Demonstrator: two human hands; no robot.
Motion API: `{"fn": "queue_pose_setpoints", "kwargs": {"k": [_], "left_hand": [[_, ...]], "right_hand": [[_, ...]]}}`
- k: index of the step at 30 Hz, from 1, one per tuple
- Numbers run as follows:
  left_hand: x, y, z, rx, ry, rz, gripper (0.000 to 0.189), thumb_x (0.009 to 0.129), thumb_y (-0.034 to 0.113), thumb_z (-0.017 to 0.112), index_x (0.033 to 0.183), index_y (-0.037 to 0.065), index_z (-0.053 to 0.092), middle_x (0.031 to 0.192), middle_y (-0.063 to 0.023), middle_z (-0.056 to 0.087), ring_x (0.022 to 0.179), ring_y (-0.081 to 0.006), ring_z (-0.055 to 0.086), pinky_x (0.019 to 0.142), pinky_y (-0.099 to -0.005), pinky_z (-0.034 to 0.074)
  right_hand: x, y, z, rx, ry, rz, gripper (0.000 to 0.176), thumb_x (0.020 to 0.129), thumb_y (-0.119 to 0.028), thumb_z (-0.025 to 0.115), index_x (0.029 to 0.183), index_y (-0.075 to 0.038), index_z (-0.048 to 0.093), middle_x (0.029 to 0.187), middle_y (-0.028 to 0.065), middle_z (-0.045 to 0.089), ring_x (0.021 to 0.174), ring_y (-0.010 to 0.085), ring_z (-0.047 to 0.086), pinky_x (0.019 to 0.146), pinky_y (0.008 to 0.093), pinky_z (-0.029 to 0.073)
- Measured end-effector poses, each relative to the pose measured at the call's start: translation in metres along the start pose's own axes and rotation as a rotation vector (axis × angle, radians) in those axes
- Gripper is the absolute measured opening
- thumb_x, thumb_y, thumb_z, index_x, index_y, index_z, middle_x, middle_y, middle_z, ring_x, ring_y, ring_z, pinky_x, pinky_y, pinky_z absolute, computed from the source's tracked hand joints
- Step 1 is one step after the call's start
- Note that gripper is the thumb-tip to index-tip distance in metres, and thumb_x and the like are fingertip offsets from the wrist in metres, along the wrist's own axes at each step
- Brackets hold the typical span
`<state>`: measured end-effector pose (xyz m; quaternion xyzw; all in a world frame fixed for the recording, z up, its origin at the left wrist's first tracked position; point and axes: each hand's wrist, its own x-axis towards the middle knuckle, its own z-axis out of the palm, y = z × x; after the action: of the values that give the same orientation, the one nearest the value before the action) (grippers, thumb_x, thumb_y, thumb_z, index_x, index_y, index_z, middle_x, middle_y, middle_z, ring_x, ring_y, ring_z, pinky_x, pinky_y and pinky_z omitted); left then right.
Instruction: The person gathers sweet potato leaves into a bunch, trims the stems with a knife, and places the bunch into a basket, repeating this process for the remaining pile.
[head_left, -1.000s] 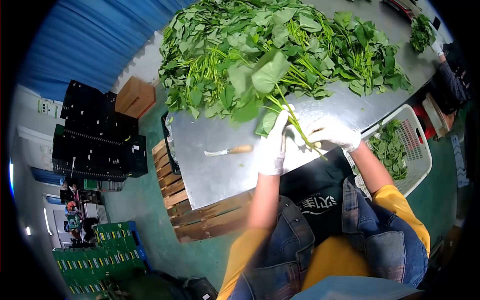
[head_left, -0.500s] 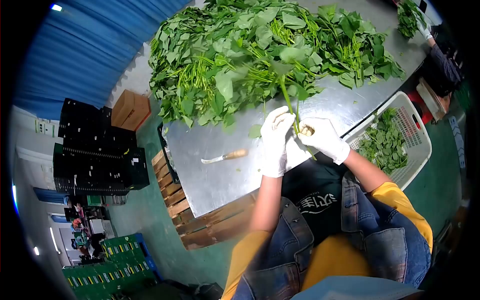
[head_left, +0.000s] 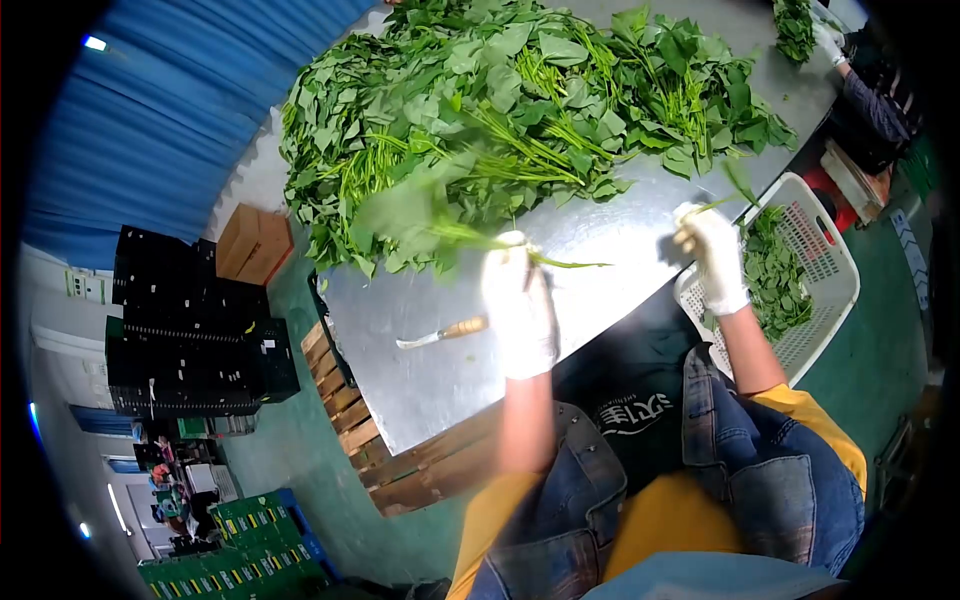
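My left hand, in a white glove, is closed on a leafy green stem; its leaves are smeared by motion and its thin end points right. My right hand, also gloved, pinches a small leaf sprig near the rim of a white plastic basket. Loose leafy greens lie in that basket. A large heap of leafy greens covers the back of the metal table. On the metal, left of my left hand, rests a knife with a wooden handle.
A wooden pallet shows under the table's left side. Stacked black crates and a cardboard box stand left on the green floor. At upper right, another person's gloved hand holds greens.
My hands were together on one stem and have moved apart. The left went left with the leafy stem; the right went right and up, towards the basket, with a small sprig.
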<state>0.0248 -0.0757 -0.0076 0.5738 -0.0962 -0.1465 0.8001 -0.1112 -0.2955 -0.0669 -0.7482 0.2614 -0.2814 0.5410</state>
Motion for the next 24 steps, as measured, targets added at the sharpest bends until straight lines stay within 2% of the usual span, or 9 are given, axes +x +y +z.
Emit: {"fn": "queue_pose_setpoints", "kwargs": {"k": [2,3,4,14,18,20,22,23,24], "left_hand": [[0.009,0.014,-0.014,-0.306,0.117,0.103,0.014,0.093,0.007,0.052,0.105,0.001,0.053,0.086,-0.0034,0.054,0.070,-0.0111,0.050,0.063,-0.0231,0.043],[0.010,0.016,-0.019,-0.359,0.086,0.140,0.013,0.093,0.010,0.051,0.103,0.001,0.053,0.086,-0.0045,0.055,0.073,-0.0124,0.052,0.067,-0.0249,0.044],[0.009,0.015,-0.025,-0.413,0.055,0.179,0.013,0.094,0.012,0.050,0.101,0.001,0.054,0.087,-0.0056,0.056,0.077,-0.0138,0.053,0.072,-0.0266,0.044],[0.008,0.007,-0.039,-0.169,0.152,0.131,0.018,0.093,0.014,0.048,0.096,0.000,0.060,0.107,-0.0128,0.059,0.091,-0.0187,0.056,0.081,-0.0309,0.045],[0.010,0.005,-0.053,-0.421,0.153,0.095,0.027,0.094,0.014,0.046,0.113,-0.004,0.054,0.102,-0.0132,0.059,0.076,-0.0124,0.054,0.066,-0.0228,0.042],[0.014,-0.001,-0.052,-0.470,0.162,0.029,0.028,0.095,0.015,0.046,0.115,-0.004,0.054,0.089,-0.0108,0.061,0.065,-0.0094,0.051,0.058,-0.0212,0.039],[0.020,-0.011,-0.048,-0.344,0.070,-0.089,0.029,0.095,0.015,0.047,0.116,-0.004,0.054,0.077,-0.0085,0.061,0.058,-0.0089,0.049,0.052,-0.0205,0.038],[0.017,-0.013,-0.040,0.292,-0.004,0.261,0.030,0.095,0.017,0.048,0.116,-0.004,0.054,0.073,-0.0096,0.061,0.052,-0.0092,0.048,0.047,-0.0193,0.035],[0.021,-0.028,-0.038,-0.138,0.027,0.009,0.028,0.095,0.014,0.049,0.115,-0.005,0.054,0.076,-0.0110,0.062,0.051,-0.0090,0.048,0.046,-0.0182,0.036]], "right_hand": [[0.031,0.013,-0.023,0.855,0.211,0.249,0.033,0.092,-0.028,0.055,0.118,-0.009,0.058,0.107,0.0096,0.061,0.087,0.0171,0.057,0.073,0.0310,0.050],[0.041,0.007,-0.026,0.801,0.220,0.241,0.044,0.093,-0.032,0.053,0.132,-0.011,0.049,0.118,0.0124,0.056,0.098,0.0180,0.057,0.072,0.0294,0.050],[0.055,-0.003,-0.015,0.733,0.258,0.171,0.039,0.094,-0.023,0.055,0.127,-0.002,0.053,0.112,0.0086,0.061,0.074,0.0086,0.058,0.067,0.0194,0.047],[0.173,0.048,0.074,-1.097,-0.216,-0.399,0.020,0.079,-0.018,0.063,0.097,-0.010,0.068,0.092,0.0155,0.064,0.083,0.0322,0.063,0.073,0.0401,0.049],[0.163,-0.002,0.040,-0.533,-0.002,-0.429,0.017,0.080,-0.021,0.061,0.084,-0.007,0.070,0.081,0.0101,0.064,0.070,0.0257,0.059,0.065,0.0358,0.046],[0.155,-0.031,0.016,0.076,-0.221,-0.105,0.021,0.084,-0.018,0.059,0.090,-0.001,0.069,0.076,0.0042,0.062,0.068,0.0141,0.055,0.063,0.0267,0.043],[0.126,-0.065,0.005,0.326,-0.267,0.061,0.020,0.093,-0.013,0.055,0.093,0.002,0.068,0.073,-0.0029,0.058,0.061,0.0029,0.049,0.055,0.0177,0.039],[0.119,-0.056,0.003,0.405,-0.328,0.073,0.020,0.093,-0.015,0.055,0.094,0.001,0.068,0.073,-0.0028,0.059,0.060,0.0025,0.049,0.055,0.0167,0.039],[0.112,-0.046,0.003,0.484,-0.391,0.084,0.020,0.093,-0.017,0.056,0.095,0.000,0.067,0.073,-0.0027,0.059,0.060,0.0021,0.048,0.054,0.0157,0.039]]}}
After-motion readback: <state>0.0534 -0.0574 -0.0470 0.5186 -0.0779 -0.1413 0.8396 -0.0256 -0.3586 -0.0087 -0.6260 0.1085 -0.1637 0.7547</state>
